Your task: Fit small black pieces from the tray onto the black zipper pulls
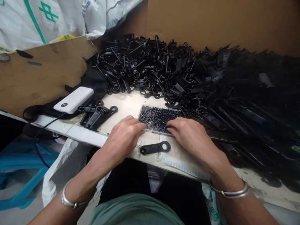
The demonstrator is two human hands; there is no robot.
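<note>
A shallow clear tray (152,131) full of tiny dark pieces (158,118) lies in front of me. At its near left corner is my left hand (125,132), fingers closed in a pinch; what sits between the fingertips is hidden. My right hand (189,129) reaches over the tray's right side, thumb and fingers pressed together at the tiny pieces. Anything held there is too small to name. Between my wrists, near the table edge, one black plastic lever with a ring end (154,147) lies flat, touched by neither hand.
A large heap of black plastic levers (150,65) spreads across the back and right. At left, a small pile of similar levers (97,115) lies beside a white power bank (73,100) with a cable. Cardboard walls (211,22) border the table; a blue stool (23,175) stands below left.
</note>
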